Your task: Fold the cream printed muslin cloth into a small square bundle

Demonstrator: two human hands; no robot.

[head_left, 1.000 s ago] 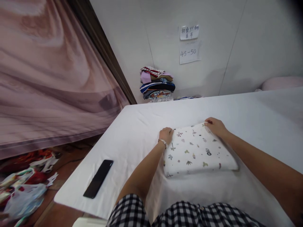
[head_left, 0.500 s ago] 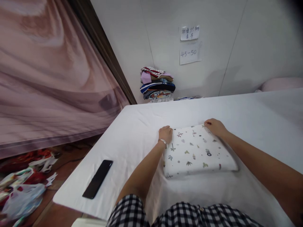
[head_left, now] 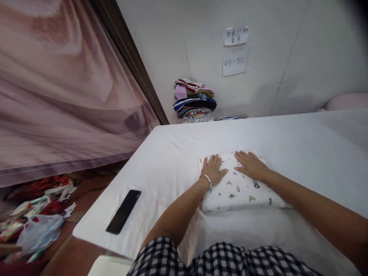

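Observation:
A white folded cloth (head_left: 244,195) with small printed plants and figures lies as a rectangle on the table in front of me. My left hand (head_left: 214,170) rests flat on its upper left part, fingers spread, a bracelet at the wrist. Flat on the upper right part lies my right hand (head_left: 250,165), fingers stretched out and slightly apart. Neither hand grips the cloth. My right forearm hides some of the cloth's right side.
The white-covered table (head_left: 172,161) carries a black phone (head_left: 123,211) on the left. Beyond its far edge is a stack of folded fabrics (head_left: 195,100) by the wall. A pink curtain (head_left: 63,92) hangs at left, with plastic bags (head_left: 40,232) on the floor below.
Both hands have gone from the cloth's far corners to lying flat on top of it, the right one shifting left. The view has shifted slightly.

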